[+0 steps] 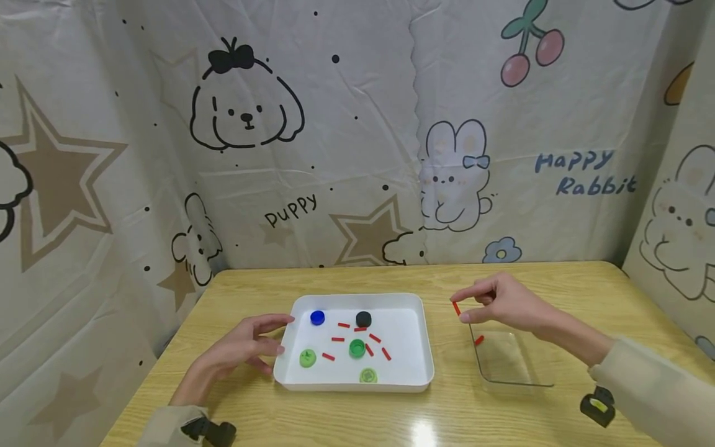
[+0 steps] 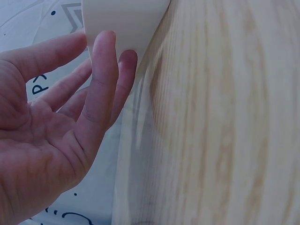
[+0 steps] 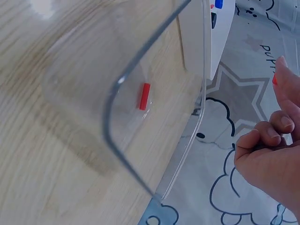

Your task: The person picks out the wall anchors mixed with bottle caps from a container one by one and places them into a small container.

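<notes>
My right hand (image 1: 508, 304) pinches a small red stick (image 1: 456, 307) between thumb and index finger, over the far left corner of a clear container (image 1: 485, 377). Another red stick (image 3: 144, 96) lies inside that container in the right wrist view. At the left, my left hand (image 1: 237, 346) has its fingertips at the side of a white tray (image 1: 357, 388), fingers loosely bent and not wrapped round it; the left wrist view shows them by the tray wall (image 2: 124, 23). Several red sticks (image 1: 328, 357) are scattered in the tray.
Round caps also lie in the tray: a blue cap (image 1: 317, 318), a black cap (image 1: 364, 320), a green cap (image 1: 357, 349) and two light green ones (image 1: 307, 358). The wooden table (image 1: 357, 416) ends at a printed cloth (image 1: 357, 155) behind.
</notes>
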### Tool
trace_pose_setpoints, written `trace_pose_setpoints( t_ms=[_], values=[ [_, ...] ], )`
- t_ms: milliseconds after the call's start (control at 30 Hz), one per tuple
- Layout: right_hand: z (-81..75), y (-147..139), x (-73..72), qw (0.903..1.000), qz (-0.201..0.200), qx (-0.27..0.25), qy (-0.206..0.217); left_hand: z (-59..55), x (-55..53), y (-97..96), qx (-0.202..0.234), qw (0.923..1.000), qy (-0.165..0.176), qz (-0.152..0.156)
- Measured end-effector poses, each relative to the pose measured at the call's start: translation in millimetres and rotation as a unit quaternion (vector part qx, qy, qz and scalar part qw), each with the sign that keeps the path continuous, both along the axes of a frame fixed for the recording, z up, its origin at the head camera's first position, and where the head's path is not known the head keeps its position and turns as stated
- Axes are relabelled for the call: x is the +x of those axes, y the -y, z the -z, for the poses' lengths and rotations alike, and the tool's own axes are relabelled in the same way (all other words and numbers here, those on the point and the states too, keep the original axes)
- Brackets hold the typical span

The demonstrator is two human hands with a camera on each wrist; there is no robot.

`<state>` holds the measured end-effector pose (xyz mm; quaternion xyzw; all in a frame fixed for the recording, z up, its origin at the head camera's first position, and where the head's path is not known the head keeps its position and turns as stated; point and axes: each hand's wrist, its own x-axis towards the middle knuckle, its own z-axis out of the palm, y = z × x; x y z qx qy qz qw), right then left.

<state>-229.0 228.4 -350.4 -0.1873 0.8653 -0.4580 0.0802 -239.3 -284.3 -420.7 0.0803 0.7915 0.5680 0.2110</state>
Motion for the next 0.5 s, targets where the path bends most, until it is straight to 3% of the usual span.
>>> trace_pose_setpoints(
  t_ms=[500],
  values=[
    [11.5, -37.2, 12.4, 0.9991, 0.042, 0.01, 0.004, -0.8, 0.5, 0.5, 0.012, 0.9998, 0.001, 0.013]
  ],
)
